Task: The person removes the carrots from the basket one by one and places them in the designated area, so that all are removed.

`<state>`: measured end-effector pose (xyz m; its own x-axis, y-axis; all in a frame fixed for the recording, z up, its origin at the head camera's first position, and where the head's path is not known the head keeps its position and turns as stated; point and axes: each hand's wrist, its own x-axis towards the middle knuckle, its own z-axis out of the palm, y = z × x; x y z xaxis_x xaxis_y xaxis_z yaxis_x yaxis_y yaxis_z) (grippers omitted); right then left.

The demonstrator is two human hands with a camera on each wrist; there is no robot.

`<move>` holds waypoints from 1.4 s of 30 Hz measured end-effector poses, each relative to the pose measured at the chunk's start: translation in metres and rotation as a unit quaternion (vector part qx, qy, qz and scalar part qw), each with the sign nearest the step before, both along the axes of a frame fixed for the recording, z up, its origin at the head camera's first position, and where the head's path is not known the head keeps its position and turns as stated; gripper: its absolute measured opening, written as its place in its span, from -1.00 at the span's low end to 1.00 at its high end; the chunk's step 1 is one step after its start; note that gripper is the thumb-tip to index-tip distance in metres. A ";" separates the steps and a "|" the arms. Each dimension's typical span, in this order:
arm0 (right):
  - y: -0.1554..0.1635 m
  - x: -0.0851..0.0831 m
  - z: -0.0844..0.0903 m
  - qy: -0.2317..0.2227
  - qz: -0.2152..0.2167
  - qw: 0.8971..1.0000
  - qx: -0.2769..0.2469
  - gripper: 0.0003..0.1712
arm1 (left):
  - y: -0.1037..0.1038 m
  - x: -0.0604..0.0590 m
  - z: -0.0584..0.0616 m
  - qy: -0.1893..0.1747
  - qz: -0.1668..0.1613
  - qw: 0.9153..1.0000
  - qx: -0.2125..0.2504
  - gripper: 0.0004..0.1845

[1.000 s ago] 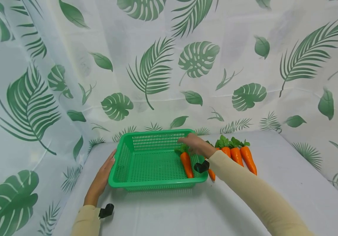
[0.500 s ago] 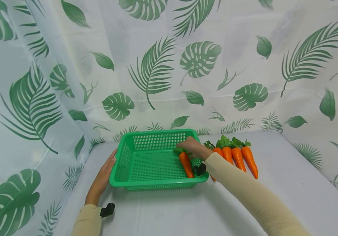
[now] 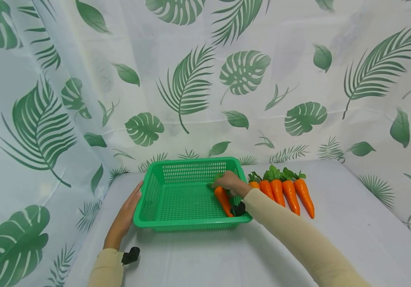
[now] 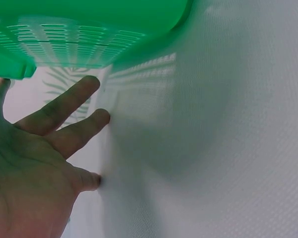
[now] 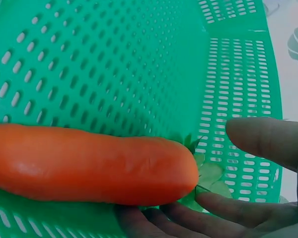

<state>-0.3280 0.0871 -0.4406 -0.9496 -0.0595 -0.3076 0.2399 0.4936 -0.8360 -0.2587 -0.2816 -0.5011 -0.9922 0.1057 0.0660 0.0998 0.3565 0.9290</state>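
Observation:
A green plastic basket [image 3: 191,224] with slotted walls stands on the table. Inside, along its right side, lies one orange carrot [image 3: 222,201] with green leaves at its far end. My right hand [image 3: 231,183] reaches in over the right rim to the leafy end. In the right wrist view the fingers [image 5: 238,206] lie along the carrot's side and leaves [image 5: 211,178], while the thumb [image 5: 268,139] stands apart from it. My left hand [image 3: 126,211] rests against the basket's left outer side, its fingers spread with fingertips at the rim, as the left wrist view shows.
Several carrots [image 3: 290,195] with green tops lie side by side on the table, just right of the basket. A white cloth [image 3: 198,259] covers the table. Leaf-patterned sheets [image 3: 191,143] hang behind and at both sides.
My right hand has moved left and a little down inside the basket, and the carrot has shifted slightly left with it. The left hand stays at the basket's side.

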 end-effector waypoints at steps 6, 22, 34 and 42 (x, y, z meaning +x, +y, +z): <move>-0.006 -0.003 -0.004 0.020 0.023 0.999 0.029 -0.68 | 0.000 -0.001 -0.001 0.003 0.001 1.000 0.005 -0.33; -0.011 -0.004 -0.011 0.028 0.045 0.996 0.067 -0.62 | 0.001 -0.001 0.001 0.004 -0.006 1.000 0.010 -0.33; -0.024 -0.004 -0.013 0.022 0.041 0.998 0.052 -0.51 | 0.000 -0.001 -0.001 0.011 -0.007 1.000 0.018 -0.33; -0.030 -0.004 -0.015 0.013 0.043 0.998 0.053 -0.81 | 0.001 0.000 0.001 0.012 -0.005 1.000 0.011 -0.33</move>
<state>-0.3318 0.0571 -0.4554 -0.9502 -0.1095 -0.2917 0.1718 0.5968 -0.7838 -0.2590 -0.2807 -0.5004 -0.9891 0.1138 0.0929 0.1263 0.3350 0.9337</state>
